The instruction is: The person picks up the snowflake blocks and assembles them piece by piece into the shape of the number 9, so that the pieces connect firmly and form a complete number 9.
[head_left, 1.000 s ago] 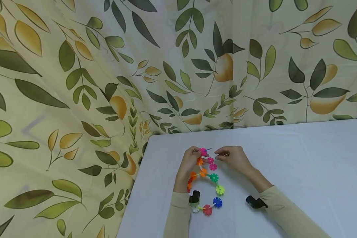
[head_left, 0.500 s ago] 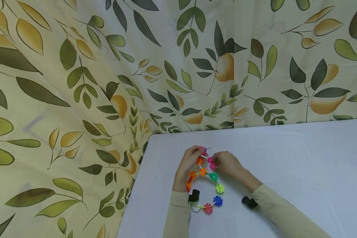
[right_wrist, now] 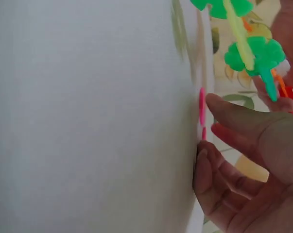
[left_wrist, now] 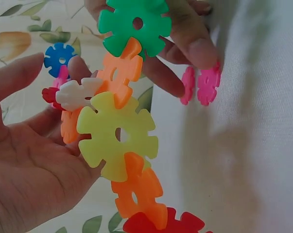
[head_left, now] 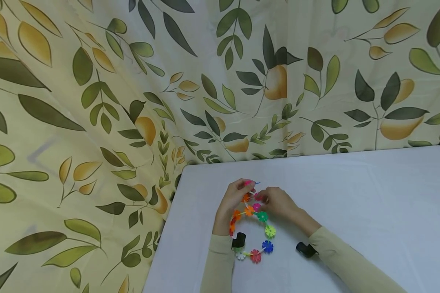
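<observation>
A ring-shaped chain of colourful snowflake discs (head_left: 262, 217) lies on the white table (head_left: 352, 195). My left hand (head_left: 238, 192) grips its far end, with the orange, yellow and white discs (left_wrist: 118, 136) lying against the curled fingers (left_wrist: 29, 179). My right hand (head_left: 275, 201) is just to the right of it. Its fingertips (left_wrist: 185, 34) pinch a loose pair of joined pink discs (left_wrist: 208, 82) standing on edge on the cloth. The right wrist view shows the pink discs (right_wrist: 202, 107) edge-on between thumb and fingers (right_wrist: 248, 160), with green discs (right_wrist: 255, 56) of the chain beyond.
A leaf-and-pear patterned curtain (head_left: 95, 101) hangs behind and to the left. The table's left edge (head_left: 168, 228) runs close beside my left arm. Black wrist cameras (head_left: 239, 240) (head_left: 303, 249) sit on both sleeves. Bare cloth spreads to the right.
My right hand has moved left and slightly toward me, from open air beside the chain's top down onto the pink discs. My left hand has kept its grip in place.
</observation>
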A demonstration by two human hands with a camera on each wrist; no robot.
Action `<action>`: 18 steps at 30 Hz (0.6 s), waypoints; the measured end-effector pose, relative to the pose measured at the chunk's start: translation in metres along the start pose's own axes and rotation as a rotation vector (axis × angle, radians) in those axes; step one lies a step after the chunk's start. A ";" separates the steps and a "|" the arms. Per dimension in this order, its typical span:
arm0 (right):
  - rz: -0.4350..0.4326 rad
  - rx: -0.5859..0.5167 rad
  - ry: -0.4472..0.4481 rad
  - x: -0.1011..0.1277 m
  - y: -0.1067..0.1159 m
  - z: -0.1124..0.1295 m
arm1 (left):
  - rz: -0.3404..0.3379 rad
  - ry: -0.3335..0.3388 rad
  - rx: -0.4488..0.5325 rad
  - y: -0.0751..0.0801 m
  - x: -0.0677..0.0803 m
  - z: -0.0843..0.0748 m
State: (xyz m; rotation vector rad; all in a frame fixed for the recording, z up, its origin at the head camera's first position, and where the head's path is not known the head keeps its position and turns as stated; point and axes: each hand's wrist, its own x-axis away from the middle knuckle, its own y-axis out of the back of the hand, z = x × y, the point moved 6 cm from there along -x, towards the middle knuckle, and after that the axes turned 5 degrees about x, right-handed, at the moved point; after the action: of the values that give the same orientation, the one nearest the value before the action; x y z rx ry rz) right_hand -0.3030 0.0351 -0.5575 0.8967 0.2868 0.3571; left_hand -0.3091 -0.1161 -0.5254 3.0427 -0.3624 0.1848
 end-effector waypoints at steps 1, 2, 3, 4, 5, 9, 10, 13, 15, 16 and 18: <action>0.008 0.013 0.002 -0.001 -0.001 0.001 | 0.000 -0.003 0.008 0.000 0.000 -0.001; 0.016 0.025 0.000 -0.001 -0.002 0.002 | 0.001 -0.003 0.014 0.000 0.000 -0.001; 0.021 0.038 0.000 -0.001 -0.003 0.002 | 0.003 0.000 0.020 0.000 0.001 0.000; 0.025 0.049 -0.002 -0.002 -0.004 0.002 | 0.004 0.000 0.024 0.000 0.001 0.000; 0.024 0.056 -0.006 -0.002 -0.004 0.002 | 0.005 0.002 0.025 0.000 0.001 -0.001; 0.004 0.018 -0.005 -0.001 -0.003 0.000 | -0.002 0.006 0.026 0.001 0.001 0.000; -0.006 -0.004 -0.001 0.000 -0.002 -0.001 | -0.004 0.004 0.022 0.001 0.001 0.000; -0.036 -0.090 -0.020 0.002 0.004 -0.005 | -0.006 -0.004 0.021 0.001 0.000 -0.001; -0.066 -0.139 -0.038 0.003 0.009 -0.008 | -0.006 -0.007 0.018 0.001 -0.001 -0.001; -0.079 -0.161 -0.048 0.005 0.011 -0.010 | -0.005 -0.003 0.014 0.001 -0.001 0.000; -0.112 -0.214 -0.080 0.008 0.017 -0.013 | -0.006 0.005 0.009 0.001 -0.002 0.001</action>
State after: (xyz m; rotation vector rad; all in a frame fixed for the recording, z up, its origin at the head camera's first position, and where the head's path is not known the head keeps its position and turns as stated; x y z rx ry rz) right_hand -0.3040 0.0575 -0.5520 0.6796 0.2196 0.2427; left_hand -0.3115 -0.1166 -0.5271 3.0513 -0.3537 0.1935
